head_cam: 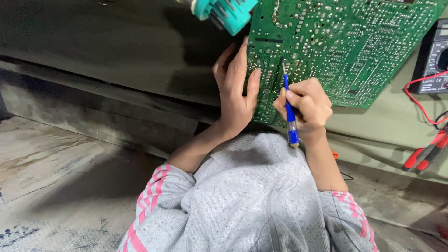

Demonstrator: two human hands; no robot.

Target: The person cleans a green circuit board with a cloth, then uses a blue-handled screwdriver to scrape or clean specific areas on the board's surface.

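While the left hand [235, 88] lies open against the edge of the green circuit board [336, 46], steadying it on the tabletop [387, 126], the right hand [305, 105] has its grip closed around a blue screwdriver [289, 109], whose tip touches the board's soldered face. A dark meter [434, 58] with red leads [424, 156] sits to the right, and a teal part [224, 14] sits at the board's upper left corner.

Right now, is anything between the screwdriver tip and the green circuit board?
Nothing visible. The right hand grips the blue screwdriver with its metal tip right at the solder side of the green circuit board. The left hand steadies the board's left edge, off to the side of the tip.
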